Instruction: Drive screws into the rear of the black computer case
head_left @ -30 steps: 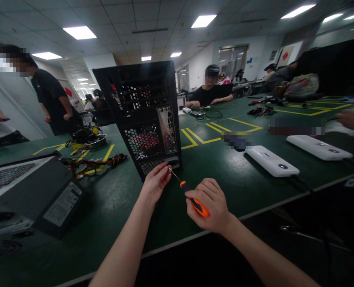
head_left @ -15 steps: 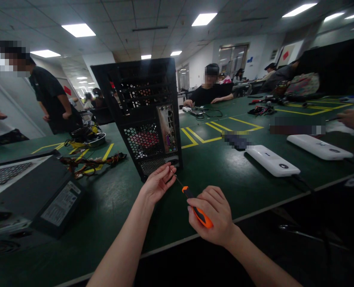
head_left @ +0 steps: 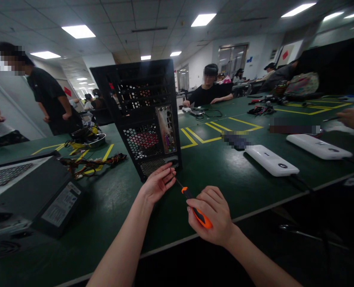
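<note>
Two hands: working low at the rear of an upright computer case [head_left: 144, 115] on the green table [head_left: 213, 167].
Right hand [head_left: 213, 215]: closing around the orange-and-black screwdriver [head_left: 195, 209], gripping the handle, shaft angling up-left toward the case's bottom edge.
Left hand [head_left: 157, 183]: fingers loosely curling, pinching near the screwdriver tip; anything held there being too small to tell.
Tip: hiding behind the left fingers.
Left edge: power supply [head_left: 39, 195] getting cut off.
Right: two white boxes [head_left: 271, 160], labels blurring.

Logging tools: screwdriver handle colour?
Orange with black, on the screwdriver gripped in the right hand; head view.
</note>
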The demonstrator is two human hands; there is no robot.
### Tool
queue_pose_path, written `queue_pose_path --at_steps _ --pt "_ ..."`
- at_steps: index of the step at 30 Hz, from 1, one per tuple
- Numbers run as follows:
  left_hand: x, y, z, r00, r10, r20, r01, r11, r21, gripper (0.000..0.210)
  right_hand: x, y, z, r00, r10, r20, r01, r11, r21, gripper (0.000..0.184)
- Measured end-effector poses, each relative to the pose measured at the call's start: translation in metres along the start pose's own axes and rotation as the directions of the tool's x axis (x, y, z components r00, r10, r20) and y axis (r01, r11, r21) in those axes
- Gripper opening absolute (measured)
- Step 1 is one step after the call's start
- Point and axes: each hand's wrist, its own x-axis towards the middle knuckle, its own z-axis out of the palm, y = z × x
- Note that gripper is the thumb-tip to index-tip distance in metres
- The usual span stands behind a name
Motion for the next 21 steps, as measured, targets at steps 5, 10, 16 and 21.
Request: queue_pose_path --at_steps 5,10,16,21 --pt "0.007 -0.002 -0.008 0.998 -0.023 -0.065 0.027 0.998 0.063 0.031 0.002 -0.001 0.001 0.990 0.006 0.138 0.002 0.998 -0.058 0.013" --pt "0.010 -0.003 -0.010 0.997 -0.022 -0.078 0.028 0.997 0.070 0.026 0.005 0.000 0.004 0.979 0.048 0.197 -0.026 0.993 -0.112 0.014" --pt "0.012 -0.006 -0.008 0.996 -0.011 -0.089 0.016 0.998 0.056 0.020 0.011 0.002 0.007 0.963 0.138 0.230 -0.107 0.984 -0.142 0.016" --pt "0.015 -0.009 -0.007 0.992 0.060 -0.114 -0.044 0.989 0.142 0.022 0.013 0.002 0.010 0.950 0.187 0.250 -0.151 0.976 -0.154 0.016"
